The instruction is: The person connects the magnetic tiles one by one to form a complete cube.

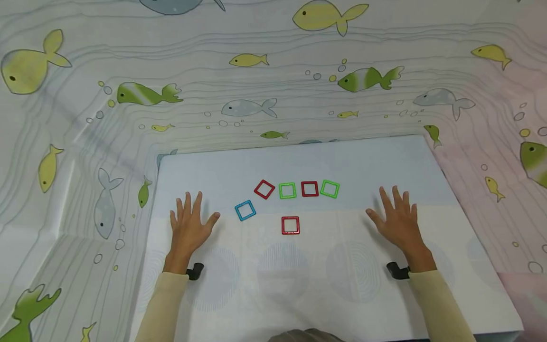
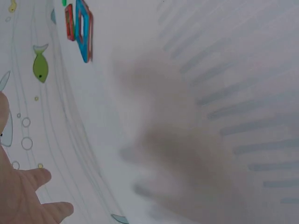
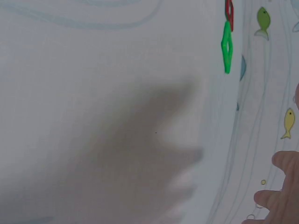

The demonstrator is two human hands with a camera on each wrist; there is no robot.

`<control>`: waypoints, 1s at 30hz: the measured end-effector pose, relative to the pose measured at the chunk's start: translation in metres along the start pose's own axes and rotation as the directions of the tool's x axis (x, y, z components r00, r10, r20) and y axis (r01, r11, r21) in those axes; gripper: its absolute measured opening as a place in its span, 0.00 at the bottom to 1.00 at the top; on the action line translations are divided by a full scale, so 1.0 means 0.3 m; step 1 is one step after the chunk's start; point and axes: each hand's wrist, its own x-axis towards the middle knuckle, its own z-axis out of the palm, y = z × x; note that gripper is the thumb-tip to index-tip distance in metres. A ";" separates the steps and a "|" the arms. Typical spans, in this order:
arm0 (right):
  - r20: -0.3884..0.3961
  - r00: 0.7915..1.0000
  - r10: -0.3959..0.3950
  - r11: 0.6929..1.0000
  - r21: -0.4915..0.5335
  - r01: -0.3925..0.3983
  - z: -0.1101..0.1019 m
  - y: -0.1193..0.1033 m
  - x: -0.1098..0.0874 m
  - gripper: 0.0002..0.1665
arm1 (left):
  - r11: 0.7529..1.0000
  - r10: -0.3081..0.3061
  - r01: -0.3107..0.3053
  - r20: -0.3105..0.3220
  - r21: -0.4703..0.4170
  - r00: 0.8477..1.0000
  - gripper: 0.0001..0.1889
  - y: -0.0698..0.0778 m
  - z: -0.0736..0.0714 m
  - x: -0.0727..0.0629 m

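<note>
My left hand [image 1: 190,227] is spread with straight fingers over the left part of the table, holding nothing. Its nearest thing is a blue square frame [image 1: 237,211], tilted, to its right. On the right side my right hand [image 1: 399,224] is likewise spread, fingers straight, with nothing in it. Across the middle lie a red square frame [image 1: 257,189] turned like a diamond, a green one [image 1: 281,191], another red one [image 1: 303,189] and a tilted green one [image 1: 323,188]. Nearer to me sits a third red square frame [image 1: 284,225]. Neither hand touches any frame.
A white table [image 1: 265,313] with pale circle patterns carries everything. Behind and beside it hangs a fish-print cloth [image 1: 299,90]. Small black devices, such as the wrist mount [image 1: 397,271], are strapped at both wrists. In both wrist views, hand shadows fall on the surface.
</note>
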 end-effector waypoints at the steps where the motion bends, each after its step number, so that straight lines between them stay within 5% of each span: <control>1: -0.001 1.000 -0.001 1.000 -0.004 0.001 0.001 -0.001 -0.001 0.52 | 1.000 0.000 0.000 0.003 0.002 1.000 0.49 -0.001 0.001 0.001; 12: -0.005 1.000 0.004 1.000 -0.006 -0.004 0.019 -0.005 -0.010 0.52 | 1.000 0.012 -0.012 0.001 -0.016 1.000 0.48 0.011 0.007 -0.006; 21: -0.013 1.000 -0.027 0.999 0.031 0.027 0.065 -0.021 0.012 0.52 | 0.985 0.150 -0.157 -0.100 -0.069 0.984 0.31 0.110 0.058 -0.038; 30: -0.049 0.995 -0.090 0.994 0.063 0.093 0.096 -0.075 0.051 0.45 | 0.967 0.225 -0.233 -0.083 -0.105 0.971 0.28 0.190 0.124 -0.059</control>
